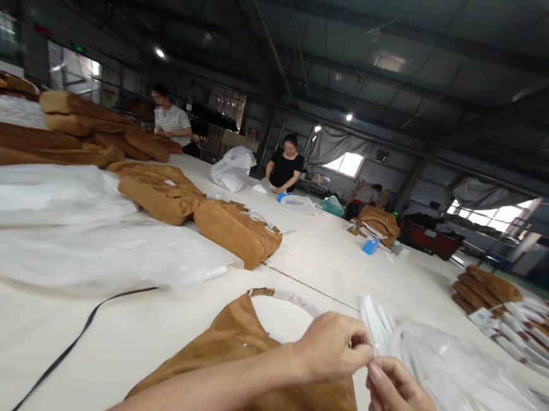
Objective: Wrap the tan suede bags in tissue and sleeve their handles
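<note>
- head view, my left hand (327, 349) and right hand (402, 399) close together, fingers (378, 371) of both pinched tight on a white strip (371, 349)
- tan canvas bag (251, 381) lying under the left forearm, by the near edge of the worktop (55, 340)
- more white strips (374, 321) fanned out on clear plastic (456, 372), just right of the hands

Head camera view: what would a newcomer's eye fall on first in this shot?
The left hand and right hand fill the lower right, pinching at white strips above a tan bag. Beyond them, more tan bags and white plastic sheeting spread across a long white table. Farther along it, one co-worker in black and another in stripes are working.
</note>
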Tool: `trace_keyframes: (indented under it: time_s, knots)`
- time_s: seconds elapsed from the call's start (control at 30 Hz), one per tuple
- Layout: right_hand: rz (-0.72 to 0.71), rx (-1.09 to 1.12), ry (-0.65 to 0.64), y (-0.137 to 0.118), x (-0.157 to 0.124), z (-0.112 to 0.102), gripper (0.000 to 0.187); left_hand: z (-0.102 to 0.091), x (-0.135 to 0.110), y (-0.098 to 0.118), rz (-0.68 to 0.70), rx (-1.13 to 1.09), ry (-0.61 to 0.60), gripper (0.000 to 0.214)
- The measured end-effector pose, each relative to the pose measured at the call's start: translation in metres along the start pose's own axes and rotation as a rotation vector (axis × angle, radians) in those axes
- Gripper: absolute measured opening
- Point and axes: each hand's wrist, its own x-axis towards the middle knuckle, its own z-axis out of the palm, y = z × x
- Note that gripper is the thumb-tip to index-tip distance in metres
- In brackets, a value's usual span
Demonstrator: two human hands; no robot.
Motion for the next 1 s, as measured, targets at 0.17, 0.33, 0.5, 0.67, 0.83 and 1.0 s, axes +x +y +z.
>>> trace_keyframes:
  time_s: [0.17, 0.33, 0.5, 0.67, 0.83, 1.0]
  knots:
    - [0.003, 0.077, -0.061, -0.006, -0.004, -0.019, 0.036, 0.013, 0.016, 0.012, 0.015, -0.322, 0.024, 0.01]
    - [-0.036, 0.368, -0.037, -0.007, -0.006, -0.03, 0.025, 0.023, 0.03, 0.018, -0.108, -0.566, -0.026, 0.018]
    - [-0.076, 0.69, 0.066, -0.007, -0.004, -0.038, 0.03, 0.038, 0.034, -0.001, -0.245, -0.575, -0.081, 0.028]
    - [0.083, 0.33, 0.107, 0.016, 0.002, -0.059, 0.033, 0.056, 0.04, -0.06, -0.383, -0.336, -0.101, 0.022]
    - [0.305, -0.155, 0.043, 0.061, 0.004, -0.052, 0.04, 0.078, 0.051, -0.105, -0.545, 0.046, -0.138, 0.021]
    - [0.278, -0.233, -0.08, 0.104, -0.006, -0.01, 0.033, 0.102, 0.055, -0.113, -0.63, 0.248, -0.19, 0.035]
